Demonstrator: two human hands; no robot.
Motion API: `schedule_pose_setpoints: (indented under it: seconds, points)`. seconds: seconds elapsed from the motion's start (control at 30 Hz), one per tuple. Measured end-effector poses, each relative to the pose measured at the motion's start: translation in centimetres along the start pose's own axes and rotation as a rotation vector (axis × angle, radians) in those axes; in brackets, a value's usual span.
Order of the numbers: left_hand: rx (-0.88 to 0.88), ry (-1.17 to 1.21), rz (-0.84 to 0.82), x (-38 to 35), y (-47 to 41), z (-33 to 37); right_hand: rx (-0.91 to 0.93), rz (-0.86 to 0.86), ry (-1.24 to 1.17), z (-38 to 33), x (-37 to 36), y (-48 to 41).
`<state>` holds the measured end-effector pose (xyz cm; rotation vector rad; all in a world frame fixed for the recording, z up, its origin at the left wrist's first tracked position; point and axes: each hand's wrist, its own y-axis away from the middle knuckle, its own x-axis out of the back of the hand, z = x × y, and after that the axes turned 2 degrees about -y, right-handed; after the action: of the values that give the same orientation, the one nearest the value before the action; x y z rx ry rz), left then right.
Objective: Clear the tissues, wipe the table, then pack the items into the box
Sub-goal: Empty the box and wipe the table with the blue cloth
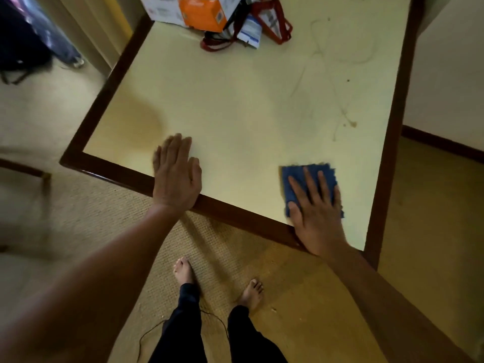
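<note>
My right hand [315,208] lies flat with spread fingers on a folded blue cloth [314,176], pressing it to the cream table top [235,106] near the front edge. My left hand [176,174] rests flat on the table at the front left, fingers straight and together. At the far edge stands a white and orange cardboard box [201,11], with a red-strapped bag [272,24] and a white packet [250,32] beside it. Thin smear lines and a small brown stain [352,123] mark the table's right side. I see no tissues.
A dark wooden frame [104,85] borders the table. Beige carpet lies below, with my bare feet [183,271] and a thin black cable [157,328] on it. A dark bag [21,45] sits on the floor at the far left. A wall rises to the right.
</note>
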<state>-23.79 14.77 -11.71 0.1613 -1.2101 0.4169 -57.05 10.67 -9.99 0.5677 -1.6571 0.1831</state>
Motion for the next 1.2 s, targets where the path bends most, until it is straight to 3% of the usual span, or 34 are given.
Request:
schedule_pose_setpoints:
  seconds: [0.07,0.13,0.23,0.3,0.4,0.5,0.63,0.77,0.83,0.93,1.07,1.2]
  points:
    - [-0.007,-0.003,0.014,0.0,0.0,-0.1,-0.144,0.017,-0.11,1.1,1.5,-4.8]
    - [-0.006,0.003,0.026,0.0,-0.1,-0.3,-0.165,0.065,-0.235,-1.2,2.4,-10.8]
    - [-0.002,0.032,0.044,-0.1,0.0,-0.4,0.028,0.065,-0.121,-7.9,1.1,-14.7]
    - [0.016,0.055,0.043,0.1,0.0,-0.4,0.225,0.038,-0.003,-11.4,-0.6,-11.7]
    - [0.011,0.076,0.037,0.3,0.0,-0.3,0.356,0.023,0.053,-9.6,-1.3,-4.4]
    - [0.012,0.096,0.028,0.5,0.0,-0.2,0.226,-0.018,0.09,-3.3,-0.3,-2.3]
    - [0.008,0.116,0.026,0.5,-0.1,-0.2,-0.007,0.048,0.078,-1.7,1.9,-11.4]
    - [0.003,0.123,0.052,0.3,-0.1,-0.4,0.083,0.07,0.008,-9.3,1.7,-18.2]
    - [-0.006,0.111,0.071,0.4,-0.1,-0.4,0.247,0.038,0.053,-11.7,0.6,-15.0]
    - [-0.024,0.084,0.07,0.4,0.0,-0.3,0.407,-0.042,0.061,-8.3,0.1,-7.2]
    - [-0.05,0.069,0.06,0.4,-0.1,-0.6,0.294,0.075,-0.046,-1.0,2.0,-11.3]
    - [-0.057,0.092,0.113,0.1,0.0,-0.9,0.131,0.21,0.048,-2.5,3.5,-23.0]
